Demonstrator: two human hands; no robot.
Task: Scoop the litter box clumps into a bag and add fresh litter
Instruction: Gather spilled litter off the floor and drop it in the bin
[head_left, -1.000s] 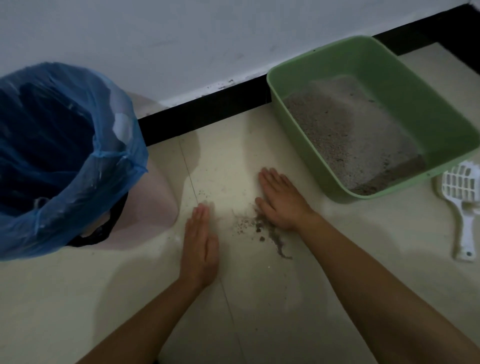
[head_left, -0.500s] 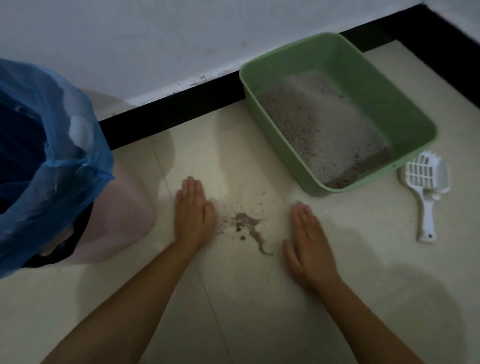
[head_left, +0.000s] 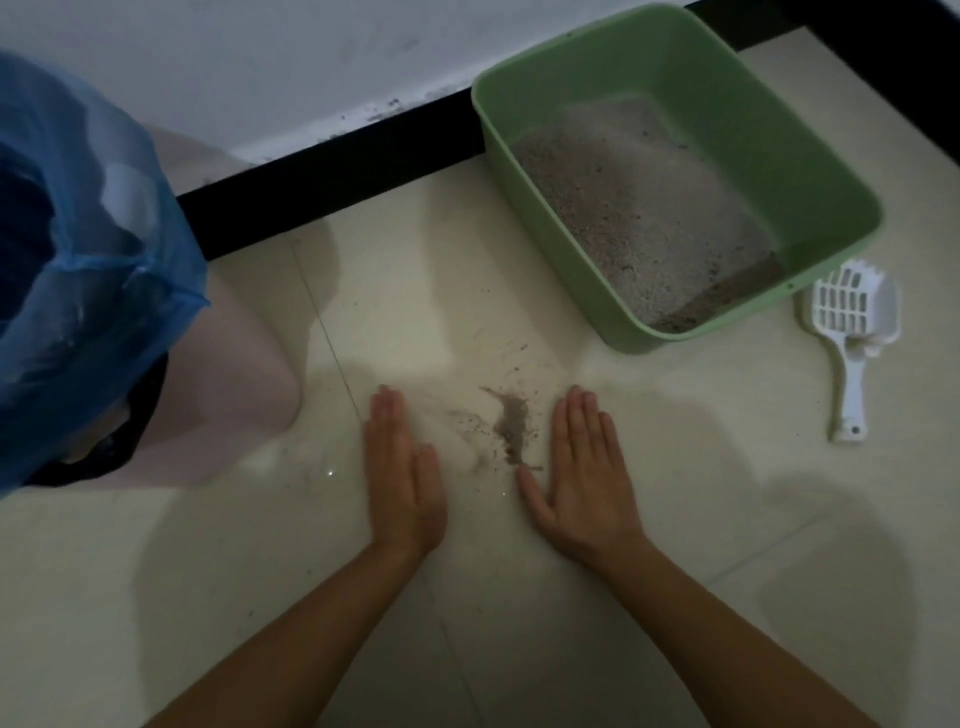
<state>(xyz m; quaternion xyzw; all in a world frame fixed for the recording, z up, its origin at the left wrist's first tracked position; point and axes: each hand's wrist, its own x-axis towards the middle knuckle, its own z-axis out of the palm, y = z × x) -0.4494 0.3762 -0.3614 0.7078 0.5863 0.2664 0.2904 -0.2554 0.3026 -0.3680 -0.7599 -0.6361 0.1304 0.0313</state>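
Observation:
A small heap of spilled grey litter (head_left: 511, 426) lies on the pale tiled floor. My left hand (head_left: 401, 475) lies flat on the floor just left of it, fingers straight. My right hand (head_left: 584, 473) lies flat just right of the heap, its thumb touching the heap's near end. The green litter box (head_left: 826, 171) sits at the upper right with grey litter (head_left: 639, 208) banked toward its left side. A white slotted scoop (head_left: 852, 332) lies on the floor right of the box. A blue plastic bag (head_left: 78, 249) lines a pink bin at the far left.
The pink bin (head_left: 228, 384) stands on the floor close to my left hand. A black skirting strip (head_left: 332, 176) runs along the white wall behind. Loose litter specks (head_left: 514, 353) dot the tiles between the heap and the box.
Both hands have closed in on the spilled litter from either side, the right one sweeping left. The scattered grains are now gathered into a tighter heap between them.

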